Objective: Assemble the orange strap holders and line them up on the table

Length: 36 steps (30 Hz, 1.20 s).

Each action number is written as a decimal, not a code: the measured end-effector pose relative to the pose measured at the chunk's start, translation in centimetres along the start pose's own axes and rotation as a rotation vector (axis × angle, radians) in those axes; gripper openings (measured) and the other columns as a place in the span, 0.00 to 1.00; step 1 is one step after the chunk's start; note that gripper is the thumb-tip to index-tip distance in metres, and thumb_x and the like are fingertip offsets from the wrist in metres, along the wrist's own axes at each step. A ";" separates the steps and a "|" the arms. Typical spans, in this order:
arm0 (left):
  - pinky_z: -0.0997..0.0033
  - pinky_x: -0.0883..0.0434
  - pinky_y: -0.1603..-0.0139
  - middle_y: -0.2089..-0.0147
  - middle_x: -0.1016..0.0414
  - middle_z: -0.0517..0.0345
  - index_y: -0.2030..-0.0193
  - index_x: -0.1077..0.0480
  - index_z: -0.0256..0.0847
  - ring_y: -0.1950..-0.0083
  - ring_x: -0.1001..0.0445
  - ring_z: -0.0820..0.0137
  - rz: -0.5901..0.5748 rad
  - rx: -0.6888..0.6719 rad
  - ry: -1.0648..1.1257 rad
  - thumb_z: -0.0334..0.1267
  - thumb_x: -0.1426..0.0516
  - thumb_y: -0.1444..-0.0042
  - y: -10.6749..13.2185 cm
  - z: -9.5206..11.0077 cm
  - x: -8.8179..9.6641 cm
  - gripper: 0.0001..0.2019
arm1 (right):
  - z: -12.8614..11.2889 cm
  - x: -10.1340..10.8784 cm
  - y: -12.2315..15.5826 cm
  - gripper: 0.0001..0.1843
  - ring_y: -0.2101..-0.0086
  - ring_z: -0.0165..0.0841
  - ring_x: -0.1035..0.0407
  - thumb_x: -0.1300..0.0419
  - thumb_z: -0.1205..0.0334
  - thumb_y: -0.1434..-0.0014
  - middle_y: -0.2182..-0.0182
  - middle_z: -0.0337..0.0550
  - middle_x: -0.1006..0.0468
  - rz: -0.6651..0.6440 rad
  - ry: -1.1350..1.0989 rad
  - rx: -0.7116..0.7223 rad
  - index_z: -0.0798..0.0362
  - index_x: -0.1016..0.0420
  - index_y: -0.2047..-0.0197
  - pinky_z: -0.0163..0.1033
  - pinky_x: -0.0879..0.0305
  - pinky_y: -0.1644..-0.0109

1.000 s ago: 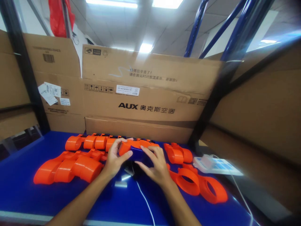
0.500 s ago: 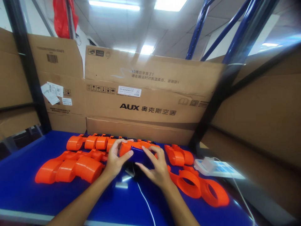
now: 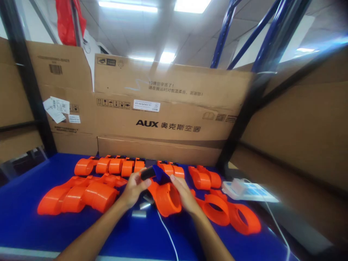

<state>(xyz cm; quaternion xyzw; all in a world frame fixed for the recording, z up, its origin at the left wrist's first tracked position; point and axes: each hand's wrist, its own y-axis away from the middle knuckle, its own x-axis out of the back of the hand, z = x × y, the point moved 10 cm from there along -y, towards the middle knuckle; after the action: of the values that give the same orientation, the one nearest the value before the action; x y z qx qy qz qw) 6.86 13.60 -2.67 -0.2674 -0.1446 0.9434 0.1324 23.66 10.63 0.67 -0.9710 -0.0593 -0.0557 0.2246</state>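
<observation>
Both my hands hold an orange plastic part [image 3: 166,201] above the table's middle. Its wide ring hangs down with the opening turned to the right. A dark blue piece [image 3: 161,174] and a black block [image 3: 148,173] sit at its upper end. Fingers of my left hand [image 3: 133,190] are closed around the arm by the black block. On the other side, my right hand [image 3: 182,192] presses against the blue piece and the ring's upper edge; some of its fingers are hidden. Below lie small silvery cylinders [image 3: 139,214] beside a white cable [image 3: 169,235].
On the blue table [image 3: 89,232], similar orange parts [image 3: 102,195] lie at the left, with a back row [image 3: 115,166] bearing dark pieces. More orange rings [image 3: 244,219] lie at the right. A white power strip [image 3: 248,191] is near the right edge. Cardboard [image 3: 168,145] walls the back.
The orange part has been turned over, so its ring now hangs downward and the black block shows at the upper left. My right hand's fingers have closed in on it. The view shifted slightly.
</observation>
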 end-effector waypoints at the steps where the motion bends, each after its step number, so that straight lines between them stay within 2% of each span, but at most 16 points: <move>1: 0.69 0.27 0.60 0.65 0.19 0.52 0.64 0.23 0.36 0.64 0.22 0.65 0.050 0.018 0.015 0.44 0.29 0.55 -0.2 -0.3 0.5 0.17 | -0.5 -0.2 0.0 0.27 0.54 0.44 0.26 0.48 0.37 0.35 0.58 0.46 0.19 -0.017 -0.021 0.038 0.50 0.20 0.54 0.48 0.31 0.47; 3: 0.70 0.28 0.67 0.71 0.21 0.54 0.66 0.24 0.35 0.71 0.24 0.68 0.134 0.042 0.061 0.49 0.31 0.53 -0.7 -0.6 1.3 0.18 | -2.0 -0.5 0.1 0.30 0.42 0.46 0.34 0.48 0.37 0.35 0.43 0.49 0.25 -0.057 -0.025 0.160 0.48 0.29 0.40 0.52 0.40 0.36; 5: 0.71 0.27 0.70 0.73 0.21 0.54 0.65 0.24 0.35 0.74 0.24 0.69 0.224 0.045 0.116 0.53 0.33 0.51 -1.1 -0.3 2.1 0.20 | -3.5 -0.6 0.5 0.35 0.38 0.47 0.38 0.42 0.39 0.38 0.37 0.51 0.32 -0.074 0.047 0.273 0.46 0.38 0.34 0.55 0.44 0.34; 7: 0.72 0.25 0.68 0.72 0.20 0.53 0.65 0.24 0.35 0.73 0.23 0.69 0.311 0.042 0.165 0.55 0.33 0.51 -1.3 0.1 3.0 0.21 | -4.3 -0.6 0.8 0.37 0.38 0.48 0.39 0.35 0.43 0.43 0.37 0.53 0.34 -0.049 0.192 0.340 0.46 0.38 0.35 0.55 0.41 0.35; 10: 0.74 0.24 0.66 0.71 0.20 0.54 0.66 0.25 0.36 0.72 0.22 0.71 0.360 0.059 0.202 0.55 0.33 0.51 -1.4 0.3 3.5 0.21 | -4.8 -0.6 1.2 0.31 0.40 0.48 0.36 0.30 0.52 0.46 0.39 0.52 0.30 0.030 0.400 0.391 0.46 0.31 0.41 0.55 0.39 0.37; 12: 0.74 0.24 0.67 0.71 0.20 0.55 0.65 0.25 0.37 0.73 0.23 0.72 0.361 0.086 0.208 0.55 0.34 0.51 -1.4 0.0 3.5 0.21 | -4.7 -0.5 1.3 0.28 0.42 0.47 0.33 0.30 0.55 0.46 0.43 0.52 0.27 0.074 0.430 0.409 0.47 0.29 0.43 0.55 0.37 0.38; 14: 0.73 0.23 0.67 0.72 0.22 0.57 0.63 0.26 0.36 0.74 0.24 0.72 0.342 0.125 0.219 0.56 0.35 0.49 -1.3 -0.4 3.2 0.22 | -4.2 -0.2 1.1 0.27 0.46 0.46 0.29 0.30 0.55 0.46 0.46 0.52 0.24 0.111 0.370 0.399 0.48 0.29 0.44 0.53 0.33 0.41; 17: 0.68 0.22 0.65 0.73 0.25 0.59 0.54 0.26 0.36 0.73 0.24 0.71 0.254 0.186 0.240 0.59 0.38 0.46 -1.2 -0.7 2.2 0.26 | -3.0 1.6 0.6 0.25 0.52 0.44 0.24 0.33 0.53 0.43 0.51 0.52 0.21 0.238 0.217 0.320 0.50 0.29 0.45 0.50 0.28 0.47; 21: 0.65 0.22 0.65 0.70 0.26 0.58 0.40 0.32 0.38 0.73 0.24 0.70 0.133 0.209 0.234 0.58 0.42 0.41 -1.2 -0.5 0.9 0.30 | -1.9 7.0 0.7 0.24 0.59 0.41 0.22 0.33 0.47 0.45 0.59 0.50 0.18 0.593 0.149 0.192 0.53 0.28 0.52 0.46 0.26 0.53; 24: 0.67 0.23 0.68 0.69 0.27 0.58 0.38 0.35 0.38 0.74 0.26 0.71 0.099 0.190 0.233 0.56 0.42 0.40 -1.2 -0.2 0.5 0.30 | -1.8 11.2 1.6 0.28 0.66 0.41 0.22 0.32 0.40 0.50 0.64 0.50 0.17 0.814 0.303 0.081 0.55 0.27 0.57 0.43 0.27 0.61; 26: 0.67 0.23 0.69 0.70 0.28 0.58 0.38 0.35 0.38 0.74 0.27 0.71 0.085 0.180 0.236 0.55 0.43 0.39 -1.1 -0.1 0.3 0.29 | -1.9 13.3 2.0 0.30 0.68 0.43 0.23 0.33 0.35 0.53 0.69 0.50 0.17 0.892 0.525 -0.036 0.54 0.25 0.61 0.43 0.30 0.63; 30: 0.69 0.26 0.73 0.70 0.28 0.58 0.40 0.34 0.37 0.75 0.29 0.71 0.074 0.153 0.230 0.55 0.43 0.39 -1.1 0.2 0.3 0.28 | -1.5 15.1 2.0 0.31 0.68 0.46 0.25 0.38 0.30 0.52 0.72 0.49 0.19 0.886 0.835 -0.189 0.53 0.26 0.66 0.42 0.37 0.64; 36: 0.70 0.29 0.75 0.73 0.31 0.61 0.45 0.31 0.37 0.76 0.31 0.71 0.076 0.146 0.195 0.58 0.43 0.41 -1.2 0.6 0.4 0.27 | 0.1 15.3 1.0 0.34 0.69 0.47 0.26 0.46 0.25 0.47 0.73 0.51 0.20 0.776 1.055 -0.316 0.52 0.29 0.67 0.42 0.39 0.65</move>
<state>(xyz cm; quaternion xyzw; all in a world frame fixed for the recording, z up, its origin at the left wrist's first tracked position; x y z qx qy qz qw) 6.40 14.71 -2.01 -0.3529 -0.0516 0.9253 0.1289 38.87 11.18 2.18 -0.7860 0.4203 -0.4458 0.0822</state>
